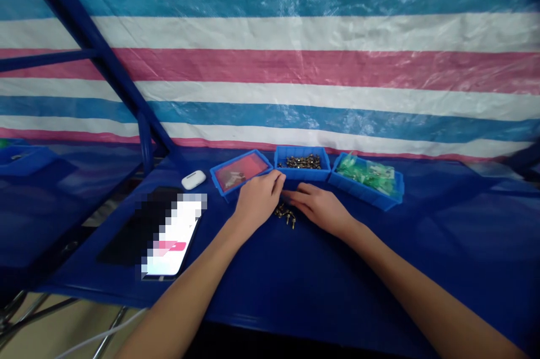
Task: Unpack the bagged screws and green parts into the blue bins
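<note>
Several small brassy metal parts lie in a loose pile on the blue table, between my hands. My left hand is closed just above and left of the pile, its fingertips turned down; what they hold, if anything, is hidden. On the right, my right hand reaches over the table with its fingers stretched out toward my left hand. Behind my hands is a blue bin with many similar metal parts. A second blue bin with a red bottom and some small pieces stands beside my left hand.
At the right stands a blue bin of green packets. A white case and a lit phone on a dark pad lie left. Blue frame bars and a striped sheet rise behind the table.
</note>
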### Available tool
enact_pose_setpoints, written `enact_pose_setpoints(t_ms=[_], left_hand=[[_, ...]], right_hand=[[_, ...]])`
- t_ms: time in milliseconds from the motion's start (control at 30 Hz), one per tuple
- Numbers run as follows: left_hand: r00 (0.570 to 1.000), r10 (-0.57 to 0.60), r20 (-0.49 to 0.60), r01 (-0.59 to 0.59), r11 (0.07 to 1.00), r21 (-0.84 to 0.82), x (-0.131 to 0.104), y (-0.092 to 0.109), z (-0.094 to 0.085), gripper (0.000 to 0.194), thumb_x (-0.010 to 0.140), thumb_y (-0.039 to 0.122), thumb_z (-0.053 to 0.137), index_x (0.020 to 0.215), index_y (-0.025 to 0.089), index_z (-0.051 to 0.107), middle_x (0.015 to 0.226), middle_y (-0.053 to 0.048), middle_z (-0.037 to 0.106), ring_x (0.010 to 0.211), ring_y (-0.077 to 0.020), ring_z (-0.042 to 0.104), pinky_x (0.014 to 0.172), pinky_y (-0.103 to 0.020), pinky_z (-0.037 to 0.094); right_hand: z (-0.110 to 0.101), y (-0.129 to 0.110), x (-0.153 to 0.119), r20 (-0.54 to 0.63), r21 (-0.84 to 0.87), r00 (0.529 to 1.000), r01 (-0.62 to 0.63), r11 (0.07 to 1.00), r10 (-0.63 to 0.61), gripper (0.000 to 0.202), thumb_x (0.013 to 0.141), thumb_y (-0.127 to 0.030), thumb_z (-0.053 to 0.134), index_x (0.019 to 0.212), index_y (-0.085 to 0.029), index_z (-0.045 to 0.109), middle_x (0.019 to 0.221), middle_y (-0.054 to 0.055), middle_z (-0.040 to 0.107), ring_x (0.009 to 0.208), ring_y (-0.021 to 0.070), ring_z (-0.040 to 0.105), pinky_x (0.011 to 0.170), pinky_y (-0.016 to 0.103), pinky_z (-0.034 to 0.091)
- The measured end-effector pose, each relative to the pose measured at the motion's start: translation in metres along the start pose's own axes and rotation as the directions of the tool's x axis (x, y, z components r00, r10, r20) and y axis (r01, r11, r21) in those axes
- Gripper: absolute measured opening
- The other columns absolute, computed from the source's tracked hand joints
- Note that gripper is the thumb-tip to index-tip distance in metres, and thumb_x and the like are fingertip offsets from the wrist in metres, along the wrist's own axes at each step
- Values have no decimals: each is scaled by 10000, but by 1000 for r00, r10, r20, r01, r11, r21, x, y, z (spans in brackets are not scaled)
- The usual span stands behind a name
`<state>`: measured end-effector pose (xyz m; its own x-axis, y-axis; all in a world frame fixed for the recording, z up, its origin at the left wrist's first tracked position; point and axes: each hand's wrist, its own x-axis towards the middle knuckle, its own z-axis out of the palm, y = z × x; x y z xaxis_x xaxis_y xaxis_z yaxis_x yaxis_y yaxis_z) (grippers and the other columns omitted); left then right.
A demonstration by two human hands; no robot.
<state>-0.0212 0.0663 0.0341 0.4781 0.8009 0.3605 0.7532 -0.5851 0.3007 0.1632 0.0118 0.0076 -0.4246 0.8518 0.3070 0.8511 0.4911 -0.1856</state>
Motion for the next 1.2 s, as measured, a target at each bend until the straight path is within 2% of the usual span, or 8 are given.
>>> enact_pose_setpoints(t_ms=[133,233,400,533,767,900,1067,1200], left_hand=[[1000,-15,-4,15,1000,8,1,-1,-1,332,1000,388,346,958,229,635,703,-21,686,630,-193,637,552,-270,339],[1000,-8,12,9,1000,-29,1,-2,-1,325,998,378,355,971,224,639,706,-21,680,609,-179,617,555,-268,349],[985,137,100,-114,971,-212,1,-2,3,262,976,333,432,939,210,660,886,-35,688,783,-172,630,692,-272,430],[962,229,146,-177,937,-302,0,-1,6,221,966,297,462,917,199,653,893,-32,665,819,-168,617,715,-272,440],[951,259,167,-185,914,-361,0,4,4,172,950,224,472,905,182,632,868,-30,656,791,-159,610,685,-263,444],[943,276,186,-178,891,-417,-2,6,3,182,948,206,470,972,190,650,934,-35,682,851,-167,631,753,-273,471],[935,298,192,-202,893,-403,-3,6,4,214,954,211,463,1046,203,656,1076,-51,684,997,-194,630,888,-320,473],[947,264,183,-194,923,-331,-2,6,5,211,965,239,448,1008,214,653,1020,-42,682,929,-184,639,823,-306,485]], right_hand=[[4,-4,7,30,61,1000,-8,998,6,230,967,-245,480,1119,-217,650,972,65,617,938,194,609,802,307,515],[6,1,5,-26,167,998,-56,984,62,165,955,-222,504,1053,-188,632,980,61,625,945,193,603,846,326,508],[6,10,-2,-213,312,966,-75,947,147,130,930,-200,550,1050,-204,600,995,49,641,941,189,606,845,330,503],[5,9,-3,-274,356,951,-35,934,140,135,928,-201,556,1054,-218,603,1006,47,654,951,186,618,853,333,510],[-1,5,-6,-296,368,951,29,929,87,174,933,-199,548,1093,-227,610,1014,40,659,949,174,627,863,321,523],[-7,5,-9,-265,318,962,18,948,70,350,951,-209,509,1294,-273,529,1061,42,661,982,181,629,897,336,526],[-12,4,-12,-205,305,979,47,951,17,415,974,-236,454,1381,-314,461,1180,40,644,1028,192,623,923,365,529],[-10,7,-10,-230,309,969,-12,951,87,388,963,-248,482,1350,-279,495,1129,50,655,1010,192,631,920,359,529]])
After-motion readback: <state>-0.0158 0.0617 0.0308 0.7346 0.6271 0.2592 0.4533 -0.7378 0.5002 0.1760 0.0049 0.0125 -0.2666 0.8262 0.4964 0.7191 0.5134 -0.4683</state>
